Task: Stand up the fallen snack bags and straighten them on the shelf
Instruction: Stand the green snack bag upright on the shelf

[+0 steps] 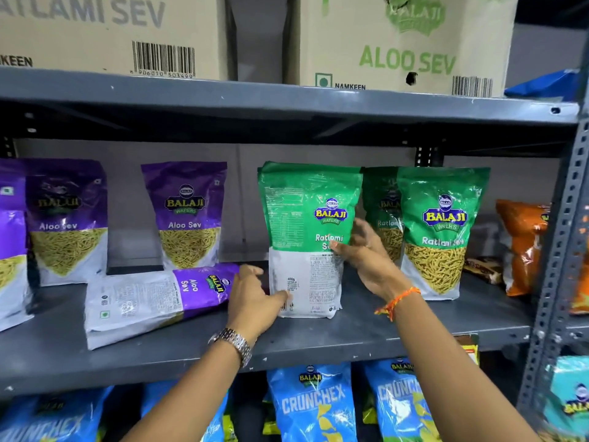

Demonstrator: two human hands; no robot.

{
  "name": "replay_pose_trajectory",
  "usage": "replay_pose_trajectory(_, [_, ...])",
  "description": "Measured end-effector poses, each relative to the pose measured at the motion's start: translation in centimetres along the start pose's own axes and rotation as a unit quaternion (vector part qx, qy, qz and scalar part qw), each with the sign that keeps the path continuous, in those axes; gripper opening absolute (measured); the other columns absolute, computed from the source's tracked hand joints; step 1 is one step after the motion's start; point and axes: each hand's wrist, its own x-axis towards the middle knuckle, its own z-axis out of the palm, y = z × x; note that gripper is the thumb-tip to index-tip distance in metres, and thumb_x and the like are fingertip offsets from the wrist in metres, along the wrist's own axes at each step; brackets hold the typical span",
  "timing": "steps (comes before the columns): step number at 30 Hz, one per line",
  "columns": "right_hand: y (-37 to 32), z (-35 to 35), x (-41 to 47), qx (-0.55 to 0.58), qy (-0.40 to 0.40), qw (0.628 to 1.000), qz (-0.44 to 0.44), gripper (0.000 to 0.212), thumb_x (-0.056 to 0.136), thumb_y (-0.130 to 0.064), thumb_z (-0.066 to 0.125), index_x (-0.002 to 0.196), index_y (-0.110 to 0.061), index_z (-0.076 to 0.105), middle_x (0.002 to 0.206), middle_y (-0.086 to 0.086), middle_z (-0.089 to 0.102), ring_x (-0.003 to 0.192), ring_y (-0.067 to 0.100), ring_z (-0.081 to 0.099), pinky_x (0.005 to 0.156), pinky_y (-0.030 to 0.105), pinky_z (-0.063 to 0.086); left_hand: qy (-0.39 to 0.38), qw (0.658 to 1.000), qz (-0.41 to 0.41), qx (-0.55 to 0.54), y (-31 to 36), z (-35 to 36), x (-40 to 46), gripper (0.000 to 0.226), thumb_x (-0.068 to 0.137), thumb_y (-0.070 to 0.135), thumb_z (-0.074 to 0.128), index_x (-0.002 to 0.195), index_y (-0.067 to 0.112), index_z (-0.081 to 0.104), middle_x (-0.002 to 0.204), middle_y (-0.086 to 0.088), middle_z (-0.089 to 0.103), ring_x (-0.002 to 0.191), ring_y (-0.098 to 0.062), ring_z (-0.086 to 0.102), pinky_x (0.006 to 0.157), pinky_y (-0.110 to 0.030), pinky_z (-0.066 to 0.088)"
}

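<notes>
A green Ratlami Sev bag (302,218) stands upright on the grey shelf (318,342) with its back label facing me. My left hand (255,298) presses its lower left edge and my right hand (363,256) holds its right side. A purple Aloo Sev bag (153,298) lies flat on its side to the left, its top end touching my left hand. Two purple Aloo Sev bags (188,215) (67,218) stand behind it. Two green Ratlami Sev bags (439,231) (382,212) stand upright to the right.
Cardboard cartons (401,43) sit on the shelf above. Orange snack bags (522,247) stand at the far right beside the perforated steel upright (561,250). Blue Crunchex bags (312,406) fill the shelf below. Another purple bag (9,244) is at the left edge.
</notes>
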Motion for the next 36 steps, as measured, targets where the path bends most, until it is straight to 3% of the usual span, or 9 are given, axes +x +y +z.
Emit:
replay_pose_trajectory(5, [3.4,-1.2,-3.2,-0.051,-0.100,0.990,0.091,0.059,0.079,0.012,0.072,0.133,-0.008,0.057,0.120,0.008,0.076,0.111,0.022,0.072,0.090,0.033,0.059,-0.074,0.982,-0.082,-0.154,1.1,1.7,-1.8,0.044,0.068,0.049,0.062,0.101,0.025,0.047,0.128,-0.018,0.057,0.125,-0.035,0.057,0.109,-0.054,0.048])
replay_pose_trajectory(9, [4.1,-0.7,-4.6,-0.059,-0.070,0.994,0.055,0.060,0.076,0.014,0.075,0.128,-0.006,0.056,0.126,0.014,0.072,0.120,0.030,0.068,0.103,0.044,0.053,-0.051,0.982,-0.087,-0.159,2.0,2.9,-0.4,0.060,0.086,0.053,0.050,0.120,0.004,0.056,0.136,-0.026,0.054,0.133,-0.041,0.051,0.111,-0.058,0.044])
replay_pose_trajectory(14, [4.1,-0.2,-6.5,-0.134,-0.069,0.988,0.035,0.065,0.077,0.014,0.071,0.133,-0.014,0.054,0.125,0.010,0.068,0.104,0.024,0.070,0.084,0.031,0.059,-0.089,0.940,-0.139,-0.299,3.0,3.4,2.3,0.065,0.101,0.055,0.037,0.145,0.010,0.055,0.156,-0.014,0.048,0.146,-0.029,0.047,0.119,-0.050,0.039])
replay_pose_trajectory(18, [2.3,-1.6,-4.4,-0.130,-0.039,0.986,0.096,0.048,0.087,0.017,0.050,0.128,-0.005,0.058,0.116,0.021,0.063,0.087,0.024,0.063,0.062,0.025,0.054,-0.124,0.904,-0.156,-0.378,5.1,2.8,1.7,0.058,0.104,0.052,0.029,0.128,0.014,0.065,0.124,-0.014,0.073,0.122,-0.025,0.064,0.074,-0.025,0.062])
replay_pose_trajectory(19, [1.9,-2.1,-2.9,-0.122,-0.017,0.985,0.117,0.049,0.088,0.020,0.042,0.130,0.000,0.056,0.116,0.023,0.061,0.087,0.024,0.061,0.062,0.025,0.051,-0.107,0.908,-0.148,-0.377,5.3,2.6,1.2,0.054,0.104,0.051,0.031,0.122,0.015,0.068,0.121,-0.009,0.075,0.122,-0.025,0.065,0.078,-0.025,0.062])
replay_pose_trajectory(21, [1.4,-2.2,0.2,-0.096,-0.009,0.985,0.146,0.060,0.085,0.026,0.030,0.137,0.003,0.050,0.125,0.027,0.057,0.099,0.029,0.056,0.066,0.027,0.044,-0.058,0.925,-0.133,-0.351,5.6,2.8,-0.6,0.054,0.097,0.050,0.051,0.129,0.010,0.065,0.132,-0.015,0.070,0.125,-0.034,0.065,0.102,-0.041,0.055])
replay_pose_trajectory(25, [2.2,-0.4,3.1,-0.059,-0.111,0.976,0.180,0.080,0.072,0.035,0.021,0.145,0.007,0.037,0.122,0.026,0.049,0.113,0.036,0.044,0.077,0.039,0.041,-0.030,0.965,-0.087,-0.245,6.8,5.0,-4.7,0.101,0.051,0.045,0.073,0.141,0.010,0.043,0.138,-0.012,0.050,0.131,-0.029,0.052,0.112,-0.049,0.045])
replay_pose_trajectory(30, [3.5,-0.8,2.7,-0.035,-0.198,0.964,0.177,0.074,0.069,0.029,0.033,0.134,-0.003,0.051,0.118,0.017,0.069,0.107,0.030,0.066,0.098,0.043,0.050,-0.022,0.977,-0.056,-0.205,6.7,6.2,-4.4,0.106,0.049,0.045,0.073,0.142,0.012,0.034,0.140,-0.006,0.044,0.137,-0.023,0.043,0.116,-0.045,0.040])
replay_pose_trajectory(36, [4.8,-0.7,-0.2,-0.164,-0.031,0.980,0.104,0.075,0.055,-0.008,0.076,0.123,-0.010,0.045,0.118,0.013,0.069,0.099,0.017,0.068,0.080,0.032,0.057,-0.030,0.958,-0.091,-0.271,5.3,5.8,0.8,0.074,0.060,0.015,0.080,0.125,0.007,0.044,0.131,-0.017,0.063,0.123,-0.034,0.062,0.104,-0.046,0.053])
